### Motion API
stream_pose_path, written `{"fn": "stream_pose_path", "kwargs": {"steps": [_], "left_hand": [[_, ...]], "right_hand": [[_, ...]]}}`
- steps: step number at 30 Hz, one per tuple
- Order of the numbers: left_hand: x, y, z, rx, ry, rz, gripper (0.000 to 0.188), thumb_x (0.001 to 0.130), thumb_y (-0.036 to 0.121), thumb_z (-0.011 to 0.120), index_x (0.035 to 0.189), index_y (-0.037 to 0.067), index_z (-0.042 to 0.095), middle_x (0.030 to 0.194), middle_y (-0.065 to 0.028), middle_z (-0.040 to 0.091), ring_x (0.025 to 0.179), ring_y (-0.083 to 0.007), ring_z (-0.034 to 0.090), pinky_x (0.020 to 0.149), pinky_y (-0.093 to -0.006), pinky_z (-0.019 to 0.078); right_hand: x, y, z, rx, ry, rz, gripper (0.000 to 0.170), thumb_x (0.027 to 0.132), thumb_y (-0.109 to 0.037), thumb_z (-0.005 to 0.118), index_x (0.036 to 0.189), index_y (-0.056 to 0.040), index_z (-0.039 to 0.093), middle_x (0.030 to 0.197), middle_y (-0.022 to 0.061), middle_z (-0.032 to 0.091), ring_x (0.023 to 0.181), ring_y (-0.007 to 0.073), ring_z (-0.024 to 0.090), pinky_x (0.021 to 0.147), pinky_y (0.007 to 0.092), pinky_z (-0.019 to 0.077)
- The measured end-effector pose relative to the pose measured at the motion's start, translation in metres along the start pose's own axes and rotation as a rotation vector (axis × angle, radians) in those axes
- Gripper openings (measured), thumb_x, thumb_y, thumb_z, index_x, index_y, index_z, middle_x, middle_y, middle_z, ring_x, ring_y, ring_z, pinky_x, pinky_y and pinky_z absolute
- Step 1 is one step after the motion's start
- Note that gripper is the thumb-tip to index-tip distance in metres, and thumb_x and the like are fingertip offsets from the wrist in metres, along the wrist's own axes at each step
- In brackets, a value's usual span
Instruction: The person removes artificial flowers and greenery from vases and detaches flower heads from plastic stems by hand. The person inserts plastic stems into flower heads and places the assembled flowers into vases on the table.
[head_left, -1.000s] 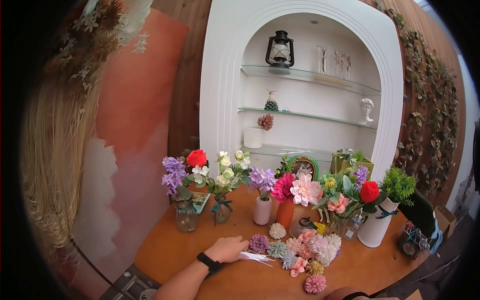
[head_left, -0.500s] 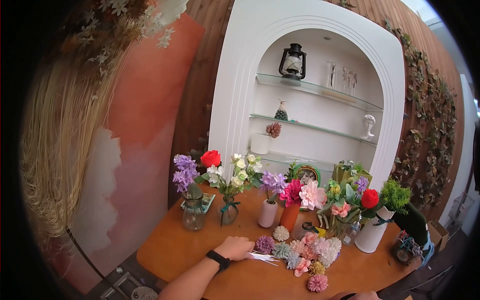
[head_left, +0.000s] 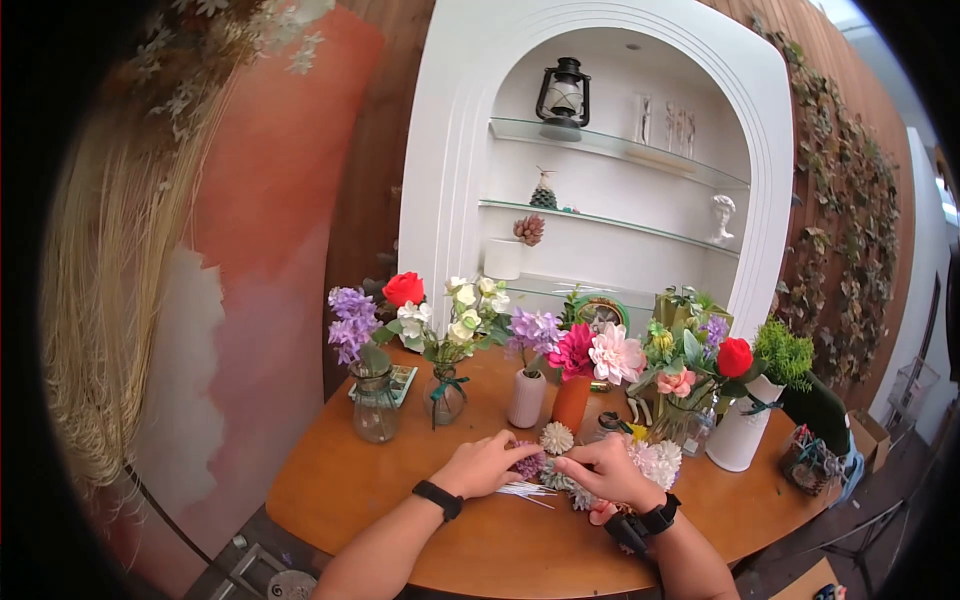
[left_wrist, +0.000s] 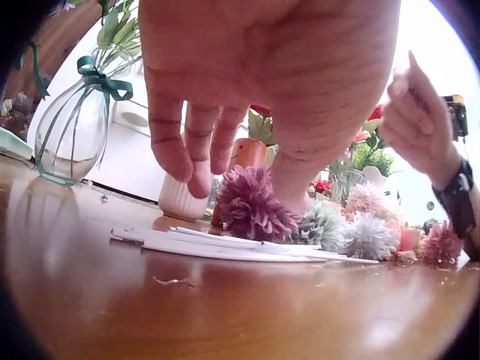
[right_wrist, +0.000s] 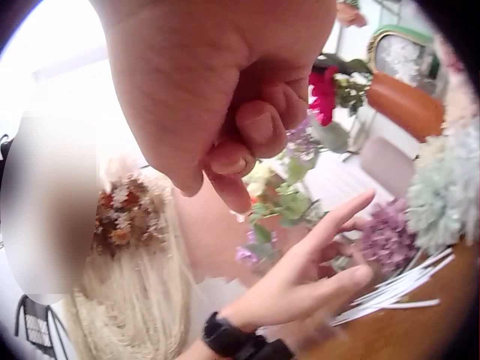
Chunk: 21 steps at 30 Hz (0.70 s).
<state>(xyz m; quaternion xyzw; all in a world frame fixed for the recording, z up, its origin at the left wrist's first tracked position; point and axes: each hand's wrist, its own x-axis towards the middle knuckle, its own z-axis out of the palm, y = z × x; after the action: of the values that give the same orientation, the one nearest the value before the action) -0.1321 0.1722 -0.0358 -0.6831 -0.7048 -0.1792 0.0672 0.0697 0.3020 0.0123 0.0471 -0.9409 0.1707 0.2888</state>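
My left hand (head_left: pixel 478 467) is over the table beside a purple pompom flower head (left_wrist: pixel 255 206). Its fingers are spread and relaxed, with the thumb on the flower's far side in the left wrist view. Below it lies a bunch of thin white sticks (left_wrist: pixel 240 247). My right hand (head_left: pixel 615 475) hovers above the pile of flower heads, fingers loosely curled, with nothing seen between them. Close to both hands are a cream pompom flower head (head_left: pixel 557 437) and a pale green one (right_wrist: pixel 436 206). The right hand and forearm hide part of the pile in the head view.
Along the back of the wooden table (head_left: pixel 350 500) stand a clear glass vase (head_left: pixel 376 408), another with a green ribbon (left_wrist: pixel 75 139), a pink ribbed vase (head_left: pixel 526 398), an orange vase (head_left: pixel 570 403) and a white pitcher (head_left: pixel 738 440). A wire basket (head_left: pixel 808 465) sits at the right edge.
My right hand has come up from the bottom right to above the flower heads. The left hand has shifted forward from the stick ends to the purple flower head.
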Motion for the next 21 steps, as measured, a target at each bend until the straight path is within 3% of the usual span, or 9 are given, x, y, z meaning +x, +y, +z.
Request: {"fn": "stream_pose_path", "kwargs": {"steps": [3, 6, 11, 13, 14, 15, 17, 19, 21], "left_hand": [[0.005, -0.003, 0.008, 0.034, -0.056, 0.027, 0.047, 0.085, 0.03, 0.069, 0.13, 0.028, 0.056, 0.113, -0.0083, 0.061, 0.104, -0.0306, 0.063, 0.08, -0.0428, 0.0536], [0.008, 0.0, 0.005, -0.026, 0.009, 0.042, 0.04, 0.081, 0.024, 0.07, 0.119, 0.022, 0.06, 0.095, -0.01, 0.068, 0.093, -0.0334, 0.065, 0.077, -0.0438, 0.0537], [0.009, -0.006, 0.008, -0.052, 0.067, -0.01, 0.039, 0.077, 0.016, 0.07, 0.115, 0.012, 0.062, 0.1, -0.015, 0.069, 0.09, -0.0333, 0.067, 0.077, -0.0425, 0.0544], [0.011, -0.009, 0.005, -0.316, 0.254, 0.009, 0.038, 0.076, 0.009, 0.07, 0.114, 0.006, 0.064, 0.099, -0.0165, 0.069, 0.088, -0.028, 0.069, 0.076, -0.0365, 0.0548], [0.012, 0.0, -0.003, -0.429, 0.325, -0.048, 0.032, 0.078, 0.006, 0.07, 0.11, 0.002, 0.065, 0.097, -0.0131, 0.071, 0.084, -0.0203, 0.069, 0.072, -0.0304, 0.0541], [0.012, -0.001, -0.005, -0.548, 0.298, -0.128, 0.034, 0.085, 0.009, 0.068, 0.118, 0.003, 0.061, 0.102, -0.0072, 0.07, 0.091, -0.0157, 0.068, 0.074, -0.0288, 0.0538], [0.009, -0.003, -0.008, -1.208, 0.249, -0.288, 0.041, 0.091, 0.008, 0.064, 0.13, 0.004, 0.053, 0.113, -0.0043, 0.066, 0.101, -0.0139, 0.065, 0.078, -0.028, 0.0533], [0.006, -0.001, -0.014, -1.39, 0.229, -0.311, 0.043, 0.094, 0.006, 0.058, 0.136, 0.005, 0.046, 0.124, -0.008, 0.061, 0.11, -0.019, 0.062, 0.086, -0.0318, 0.0533], [0.004, 0.002, -0.016, -1.842, 0.228, -0.31, 0.039, 0.095, 0.008, 0.054, 0.133, 0.005, 0.048, 0.127, -0.0116, 0.059, 0.112, -0.0252, 0.061, 0.09, -0.0354, 0.0533]], "right_hand": [[-0.006, 0.006, 0.008, -0.003, -0.058, 0.096, 0.023, 0.09, -0.027, 0.067, 0.082, -0.006, 0.07, 0.065, 0.0128, 0.064, 0.058, 0.0301, 0.063, 0.056, 0.0385, 0.0494], [-0.012, -0.001, 0.018, -0.102, -0.218, -0.049, 0.021, 0.088, -0.026, 0.067, 0.093, -0.0057, 0.068, 0.087, 0.014, 0.067, 0.078, 0.0321, 0.066, 0.069, 0.0423, 0.0525], [-0.025, 0.0, 0.04, -0.228, -0.288, 0.081, 0.026, 0.085, -0.024, 0.068, 0.095, -0.0014, 0.061, 0.087, 0.0132, 0.068, 0.078, 0.0356, 0.067, 0.07, 0.0431, 0.055], [-0.029, 0.005, 0.045, -0.33, -0.41, 0.201, 0.027, 0.086, -0.024, 0.067, 0.093, 0.0013, 0.061, 0.086, 0.017, 0.068, 0.078, 0.0359, 0.068, 0.068, 0.0448, 0.0553], [-0.03, 0.008, 0.046, -0.338, -0.431, 0.204, 0.023, 0.084, -0.017, 0.064, 0.095, 0.0032, 0.061, 0.085, 0.0195, 0.068, 0.078, 0.0368, 0.069, 0.066, 0.0458, 0.0554], [-0.03, 0.01, 0.046, -0.329, -0.424, 0.211, 0.023, 0.084, -0.017, 0.064, 0.095, 0.0032, 0.061, 0.085, 0.0195, 0.068, 0.078, 0.0368, 0.069, 0.066, 0.0458, 0.0554], [-0.03, 0.008, 0.042, -0.35, -0.521, 0.224, 0.019, 0.081, -0.009, 0.06, 0.095, 0.0036, 0.062, 0.088, 0.0206, 0.068, 0.081, 0.0373, 0.069, 0.068, 0.0462, 0.0552], [-0.033, 0.006, 0.04, -0.329, -0.505, 0.23, 0.018, 0.08, -0.007, 0.058, 0.093, 0.004, 0.063, 0.089, 0.0211, 0.068, 0.082, 0.0374, 0.068, 0.07, 0.0465, 0.0551], [-0.035, 0.004, 0.037, -0.312, -0.494, 0.23, 0.018, 0.078, -0.005, 0.056, 0.092, 0.0043, 0.064, 0.091, 0.0216, 0.068, 0.084, 0.0374, 0.068, 0.071, 0.0467, 0.055]]}}
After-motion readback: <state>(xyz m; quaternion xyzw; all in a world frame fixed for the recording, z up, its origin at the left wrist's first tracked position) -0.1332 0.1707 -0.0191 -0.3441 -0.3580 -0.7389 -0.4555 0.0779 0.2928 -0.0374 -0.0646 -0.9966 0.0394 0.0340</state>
